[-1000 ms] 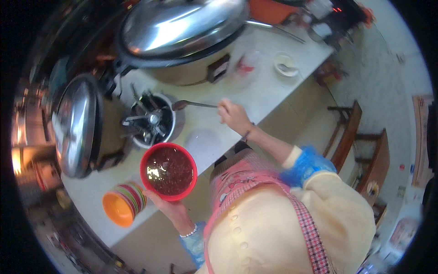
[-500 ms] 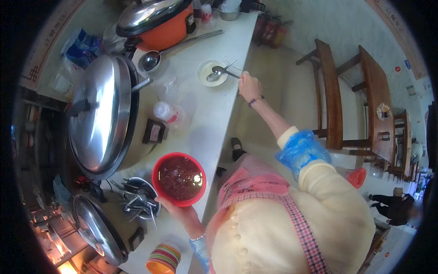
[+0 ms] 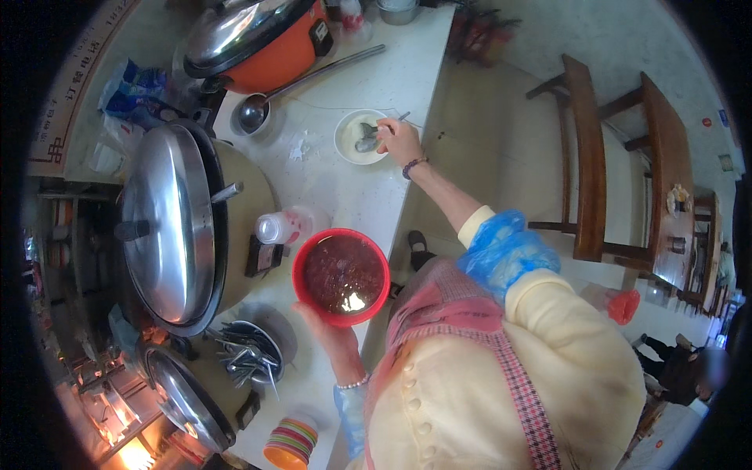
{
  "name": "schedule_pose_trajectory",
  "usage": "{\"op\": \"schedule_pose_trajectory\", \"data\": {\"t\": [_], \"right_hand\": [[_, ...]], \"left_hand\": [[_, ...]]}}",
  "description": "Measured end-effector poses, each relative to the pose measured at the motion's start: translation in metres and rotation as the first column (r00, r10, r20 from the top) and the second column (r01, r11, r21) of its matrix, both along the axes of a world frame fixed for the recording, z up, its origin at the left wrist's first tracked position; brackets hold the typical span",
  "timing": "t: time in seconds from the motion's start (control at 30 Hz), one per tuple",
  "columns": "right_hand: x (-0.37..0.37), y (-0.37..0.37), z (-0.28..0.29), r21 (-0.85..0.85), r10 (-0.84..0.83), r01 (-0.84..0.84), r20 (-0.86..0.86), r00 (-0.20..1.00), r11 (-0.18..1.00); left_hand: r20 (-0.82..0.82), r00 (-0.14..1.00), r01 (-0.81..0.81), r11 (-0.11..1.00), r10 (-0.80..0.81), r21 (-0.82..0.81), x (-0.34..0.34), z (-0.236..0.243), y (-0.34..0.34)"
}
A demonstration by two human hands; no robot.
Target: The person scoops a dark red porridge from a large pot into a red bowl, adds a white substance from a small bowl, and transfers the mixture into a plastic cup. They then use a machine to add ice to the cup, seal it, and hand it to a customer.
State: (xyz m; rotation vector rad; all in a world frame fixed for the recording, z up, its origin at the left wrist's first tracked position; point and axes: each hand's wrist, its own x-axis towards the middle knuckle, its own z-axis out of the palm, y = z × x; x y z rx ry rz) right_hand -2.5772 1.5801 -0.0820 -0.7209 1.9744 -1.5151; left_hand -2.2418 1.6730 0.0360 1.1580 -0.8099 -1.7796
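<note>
My left hand (image 3: 329, 329) is closed round a red bowl (image 3: 341, 276) of dark reddish liquid, held above the counter's near edge. My right hand (image 3: 398, 143) grips a metal spoon (image 3: 376, 128) over a small white bowl (image 3: 351, 150) with pale creamy contents; another metal piece lies in that bowl. Left of it, a long ladle (image 3: 329, 69) rests with its head in a round container. A clear cup (image 3: 272, 228) with red print lies by the red bowl. A holder full of metal cutlery (image 3: 247, 352) stands to the lower left.
Lidded cookers line the counter (image 3: 313, 188): a large one (image 3: 168, 227), a smaller one (image 3: 188, 395) and an orange one (image 3: 274, 55). Stacked coloured bowls (image 3: 291, 439) stand at the near end. Wooden benches (image 3: 583, 157) and tables (image 3: 666, 180) stand right. Another person (image 3: 674, 368) is at far lower right.
Over the last second the view has turned. My right hand, with the spoon, has moved onto the white bowl. The red bowl in my left hand sits slightly higher and further right in view.
</note>
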Motion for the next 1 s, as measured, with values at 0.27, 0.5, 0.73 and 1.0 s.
{"op": "schedule_pose_trajectory", "data": {"t": [0.27,0.5,0.73,1.0], "right_hand": [[0.000,0.001,-0.016,-0.081,0.033,-0.012,0.262,0.964,0.997],[-0.008,0.019,-0.012,-0.109,-0.091,0.176,0.538,0.838,0.978],[-0.014,0.039,-0.008,-0.210,-0.115,0.263,0.535,0.837,0.942],[0.020,0.025,0.007,-0.281,-0.087,0.316,0.608,0.789,0.906]], "left_hand": [[0.020,0.998,0.058,0.998,-0.058,-0.039,-0.031,-0.009,-0.009],[-0.025,0.999,0.041,0.999,-0.041,-0.013,-0.046,-0.018,-0.019],[0.064,0.987,0.158,0.968,-0.148,-0.193,-0.057,-0.044,-0.038],[0.019,0.969,0.245,0.964,-0.245,-0.102,-0.046,-0.040,-0.055]]}}
